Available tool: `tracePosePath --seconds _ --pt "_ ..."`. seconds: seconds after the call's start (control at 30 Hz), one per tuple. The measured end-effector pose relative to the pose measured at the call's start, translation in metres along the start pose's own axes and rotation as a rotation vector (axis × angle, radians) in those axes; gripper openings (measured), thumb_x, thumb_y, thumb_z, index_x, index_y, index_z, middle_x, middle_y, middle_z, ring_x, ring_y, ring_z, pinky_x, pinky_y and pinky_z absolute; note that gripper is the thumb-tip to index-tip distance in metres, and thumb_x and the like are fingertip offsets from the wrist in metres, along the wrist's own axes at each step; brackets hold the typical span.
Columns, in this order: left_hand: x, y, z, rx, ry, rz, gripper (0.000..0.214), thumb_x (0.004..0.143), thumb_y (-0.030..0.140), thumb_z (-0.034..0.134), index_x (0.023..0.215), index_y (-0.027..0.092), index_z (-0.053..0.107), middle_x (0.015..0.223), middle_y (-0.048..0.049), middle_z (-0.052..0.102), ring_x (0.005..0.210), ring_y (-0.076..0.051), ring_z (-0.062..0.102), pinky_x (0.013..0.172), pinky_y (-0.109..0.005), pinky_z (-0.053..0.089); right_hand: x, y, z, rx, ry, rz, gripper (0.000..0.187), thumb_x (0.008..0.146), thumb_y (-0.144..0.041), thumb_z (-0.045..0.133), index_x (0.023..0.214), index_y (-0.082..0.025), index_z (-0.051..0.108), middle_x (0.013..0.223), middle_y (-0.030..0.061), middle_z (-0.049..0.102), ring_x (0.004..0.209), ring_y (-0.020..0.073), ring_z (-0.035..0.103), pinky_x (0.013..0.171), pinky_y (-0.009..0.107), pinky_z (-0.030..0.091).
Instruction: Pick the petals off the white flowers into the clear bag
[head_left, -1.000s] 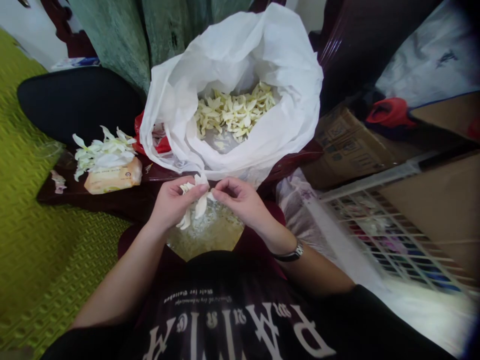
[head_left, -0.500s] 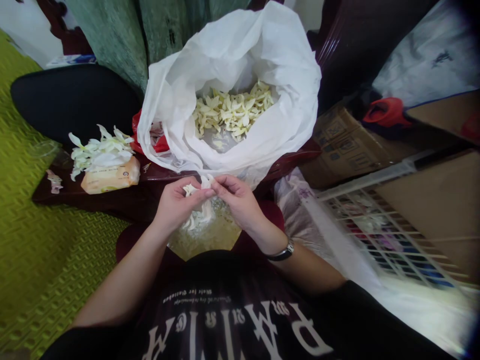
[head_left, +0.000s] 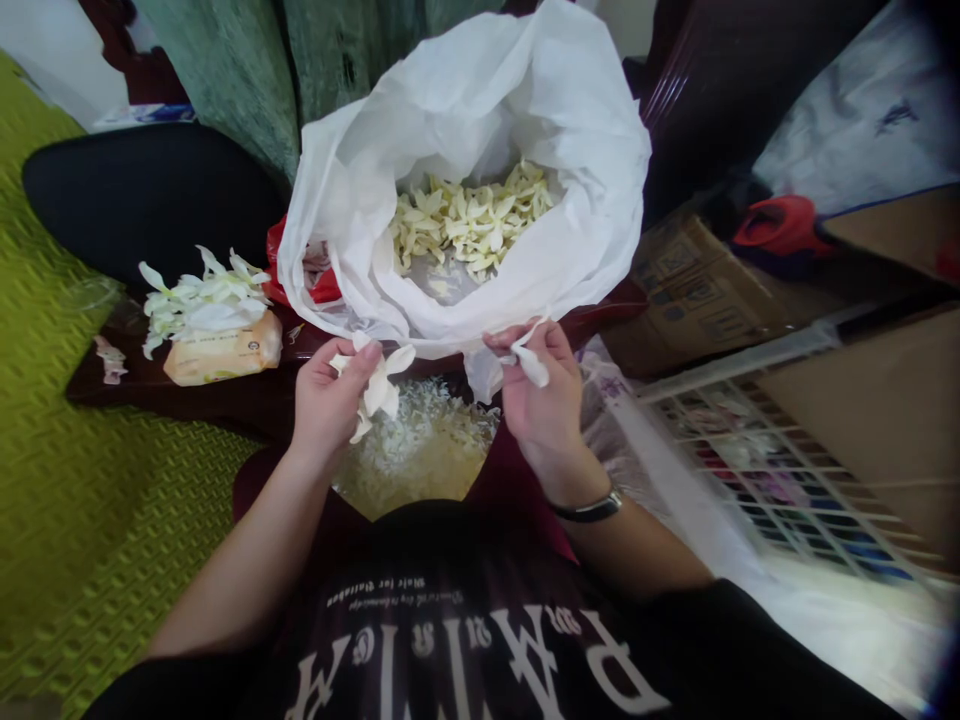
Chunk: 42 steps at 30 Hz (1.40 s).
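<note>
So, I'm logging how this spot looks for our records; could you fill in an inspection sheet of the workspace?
Surface: dark red wooden top, shiny.
Job's things: cream flowers inside an open white plastic bag; white petal pieces below the hands, their container partly hidden.
Clutter: tissue packet with a white flower cluster against it; red plastic bag beside the white one.
Grips: left hand closed on a white flower; right hand pinching a white petal.
Cables: nothing seen.
Surroundings: yellow-green textured floor mat, black seat and cardboard box.
</note>
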<state>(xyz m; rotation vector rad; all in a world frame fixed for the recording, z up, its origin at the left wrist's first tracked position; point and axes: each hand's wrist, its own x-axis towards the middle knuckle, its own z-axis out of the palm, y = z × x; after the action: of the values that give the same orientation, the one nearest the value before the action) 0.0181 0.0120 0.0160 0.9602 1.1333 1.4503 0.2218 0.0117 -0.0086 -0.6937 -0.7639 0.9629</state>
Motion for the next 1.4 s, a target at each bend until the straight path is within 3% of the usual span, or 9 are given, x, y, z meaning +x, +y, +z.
tracePosePath --seconds 0.17,0.3,0.37,0.47,0.6,0.87,1.13,1.27,1.4 --pt "0.003 0.000 -0.006 0.061 -0.073 0.003 0.043 0.061 0.045 0.094 0.072 0.017 0.063 0.055 0.0049 0.060 0.043 -0.006 0.047 0.043 -0.017 0.036 0.005 -0.007 -0.027 -0.358 -0.144 0.063 0.019 0.087 -0.045 0.075 0.088 -0.026 0.071 0.073 -0.0021 0.070 0.071 0.0163 0.066 0.085 0.038 0.058" --pt "0.002 -0.001 -0.006 0.154 -0.219 -0.014 0.039 0.063 0.044 0.092 0.072 0.017 0.066 0.053 0.0048 0.058 0.043 -0.007 0.045 0.044 -0.019 0.034 -0.005 -0.017 -0.018 -0.696 -0.304 -0.014 0.033 0.086 -0.045 0.076 0.114 -0.027 0.075 0.116 0.0065 0.077 0.113 0.0251 0.069 0.107 0.047 0.050" --pt "0.001 -0.001 -0.003 0.232 -0.287 0.043 0.035 0.066 0.042 0.091 0.072 0.017 0.068 0.057 0.0030 0.061 0.047 -0.008 0.047 0.047 -0.020 0.036 -0.012 -0.022 -0.004 -0.695 -0.381 -0.065 0.030 0.088 -0.044 0.074 0.114 -0.028 0.075 0.120 0.0065 0.076 0.117 0.0245 0.067 0.110 0.046 0.048" --pt "-0.002 -0.001 0.001 0.413 -0.345 0.219 0.026 0.070 0.037 0.088 0.072 0.017 0.072 0.064 0.0005 0.067 0.057 -0.011 0.054 0.056 -0.023 0.041 -0.018 -0.019 0.017 -0.588 -0.473 -0.009 0.021 0.086 -0.041 0.077 0.101 -0.027 0.079 0.105 0.0050 0.079 0.102 0.0222 0.072 0.098 0.041 0.055" --pt "-0.005 0.001 0.002 0.577 -0.358 0.385 0.018 0.075 0.033 0.084 0.073 0.018 0.074 0.069 -0.0011 0.070 0.065 -0.014 0.059 0.064 -0.025 0.044 -0.019 -0.005 0.025 -0.437 -0.428 0.072 0.015 0.084 -0.040 0.078 0.082 -0.025 0.078 0.087 0.0017 0.078 0.087 0.0198 0.071 0.085 0.037 0.057" --pt "-0.003 0.000 -0.008 0.448 -0.326 0.142 0.028 0.073 0.043 0.087 0.075 0.017 0.075 0.063 -0.0001 0.067 0.055 -0.011 0.052 0.054 -0.023 0.039 -0.019 0.005 0.019 -0.167 -0.293 0.265 0.020 0.088 -0.044 0.075 0.084 -0.025 0.072 0.087 -0.0007 0.077 0.080 0.0150 0.067 0.080 0.030 0.054" --pt "0.002 0.003 -0.011 0.180 -0.136 -0.021 0.039 0.064 0.045 0.092 0.070 0.017 0.065 0.051 0.0050 0.054 0.043 -0.006 0.040 0.043 -0.018 0.029 0.002 -0.003 0.006 -0.010 -0.007 0.001 0.027 0.090 -0.048 0.072 0.080 -0.026 0.061 0.064 -0.0071 0.064 0.068 0.0124 0.063 0.095 0.037 0.055" --pt "0.004 0.009 -0.014 0.132 -0.126 -0.039 0.041 0.061 0.045 0.093 0.069 0.017 0.064 0.051 0.0051 0.053 0.043 -0.006 0.040 0.044 -0.018 0.029 0.011 -0.010 -0.019 -0.222 -0.026 -0.021 0.023 0.086 -0.047 0.076 0.082 -0.026 0.068 0.073 -0.0036 0.070 0.071 0.0144 0.065 0.085 0.035 0.057" --pt "0.005 0.012 -0.014 0.125 -0.196 -0.080 0.041 0.061 0.047 0.092 0.070 0.017 0.066 0.049 0.0044 0.053 0.043 -0.006 0.041 0.045 -0.019 0.030 0.006 -0.016 -0.030 -0.680 -0.279 0.049 0.023 0.084 -0.046 0.077 0.095 -0.026 0.079 0.094 0.0041 0.080 0.091 0.0241 0.072 0.094 0.045 0.056"
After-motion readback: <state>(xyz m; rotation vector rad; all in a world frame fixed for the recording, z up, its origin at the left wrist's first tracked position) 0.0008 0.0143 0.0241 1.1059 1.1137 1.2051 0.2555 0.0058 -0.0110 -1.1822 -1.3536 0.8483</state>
